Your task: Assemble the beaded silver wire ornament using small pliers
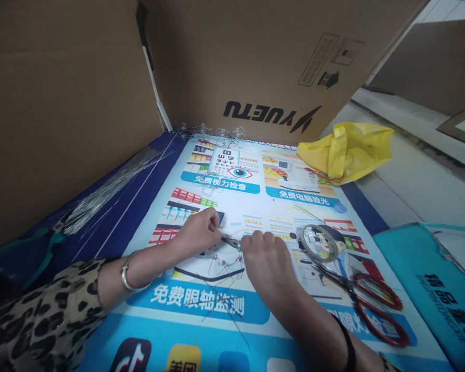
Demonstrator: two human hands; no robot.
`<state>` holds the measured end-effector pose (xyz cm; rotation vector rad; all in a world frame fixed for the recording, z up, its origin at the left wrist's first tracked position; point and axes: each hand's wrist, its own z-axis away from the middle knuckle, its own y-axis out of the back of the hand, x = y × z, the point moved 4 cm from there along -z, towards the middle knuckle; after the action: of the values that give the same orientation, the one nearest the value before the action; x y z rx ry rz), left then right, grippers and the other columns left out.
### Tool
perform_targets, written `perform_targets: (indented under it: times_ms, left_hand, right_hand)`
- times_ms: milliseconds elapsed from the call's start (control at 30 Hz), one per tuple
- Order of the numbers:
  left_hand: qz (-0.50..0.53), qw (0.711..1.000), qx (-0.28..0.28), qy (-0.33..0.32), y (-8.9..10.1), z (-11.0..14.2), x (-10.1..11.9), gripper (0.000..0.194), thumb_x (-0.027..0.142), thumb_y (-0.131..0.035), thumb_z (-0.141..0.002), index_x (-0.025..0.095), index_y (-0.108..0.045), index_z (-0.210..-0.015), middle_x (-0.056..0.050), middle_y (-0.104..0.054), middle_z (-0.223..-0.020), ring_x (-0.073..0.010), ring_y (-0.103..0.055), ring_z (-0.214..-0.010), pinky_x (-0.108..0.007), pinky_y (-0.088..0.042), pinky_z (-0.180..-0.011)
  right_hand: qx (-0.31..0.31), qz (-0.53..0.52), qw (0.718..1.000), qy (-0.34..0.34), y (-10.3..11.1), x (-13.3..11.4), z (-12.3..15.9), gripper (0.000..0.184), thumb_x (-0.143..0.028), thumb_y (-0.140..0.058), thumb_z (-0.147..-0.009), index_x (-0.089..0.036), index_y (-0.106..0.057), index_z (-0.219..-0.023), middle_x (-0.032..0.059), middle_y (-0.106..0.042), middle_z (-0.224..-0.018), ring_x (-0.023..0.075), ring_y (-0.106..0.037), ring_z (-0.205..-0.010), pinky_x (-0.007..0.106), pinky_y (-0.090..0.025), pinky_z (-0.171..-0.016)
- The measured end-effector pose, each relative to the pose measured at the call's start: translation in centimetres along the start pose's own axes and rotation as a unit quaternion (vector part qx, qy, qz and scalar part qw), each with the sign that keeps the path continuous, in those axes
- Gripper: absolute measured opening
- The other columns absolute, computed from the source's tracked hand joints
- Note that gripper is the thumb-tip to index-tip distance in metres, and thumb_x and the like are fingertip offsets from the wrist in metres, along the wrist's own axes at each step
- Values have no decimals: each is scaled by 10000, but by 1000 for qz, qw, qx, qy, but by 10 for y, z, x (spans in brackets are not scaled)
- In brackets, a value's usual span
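Far left of the left hand: a teal-handled tool (53, 238), its metal end beside a bundle of straight, fine wires (112, 187) on dark blue cloth.

Beyond the left hand, by the cardboard box (201, 62): a row of tangled wire pieces (220, 132).

Left hand (199, 232): thumb and fingers drawn together at the tip of a slim metal tool (230, 242), probably pliers. Cannot tell whether wire lies in the pinch.

Between the hands, just below the tool: a curved, beaded-looking wire piece (221, 262), the thing apparently being worked; its points of contact are too fine to read. Nearer the body, loose wires (220, 299) lie crossed on the printed sheet (251, 204).

Right hand (266, 261): closed in a fist around the rear of the metal tool.

Handling note, by judgement: pinch close to the tool's tip, so the wire bends where intended; squeeze lightly, since fine wire should kink or mark easily; turn in small strokes, clear of the crossed strands.

Just right of the right hand: a ring-shaped roll (335, 252), then red-handled scissors (351, 287). Beyond these, a yellow bag (366, 150); farthest right, a teal bag (414, 268).
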<state>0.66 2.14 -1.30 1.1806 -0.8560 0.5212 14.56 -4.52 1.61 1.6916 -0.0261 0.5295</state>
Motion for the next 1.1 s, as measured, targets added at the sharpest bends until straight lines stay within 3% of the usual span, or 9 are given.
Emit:
perform_targets:
  times_ms: [233,933,1100]
  left_hand:
    - [-23,999,10,-34,1,3,2,118,184,-523,-659,201,-440,-743,47,-549,-591,-105,-509,-531,-215,-317,-495]
    - [63,989,-114,-63,2,0,4,168,106,-489,-667,196,-431,-797,54,-529,-617,-88,-479,-517,-179,-327,-454]
    - [83,982,-156,-63,1,-1,6,204,77,-469,-652,189,-426,-817,44,-549,-634,-89,-487,-532,-177,-355,-461]
  right_hand:
    - [11,3,1000,4,-7,-1,3,136,-50,-456,-741,-171,-519,-747,66,-535,-668,192,-493,-599,282,-219,-505]
    - [114,-20,987,111,-16,15,4,118,-96,-460,-804,-177,-528,-753,47,-527,-680,175,-410,-641,308,-154,-551]
    - [113,-20,983,146,-17,19,0,141,-81,-444,-817,-177,-528,-758,36,-518,-684,170,-391,-651,306,-152,-557]
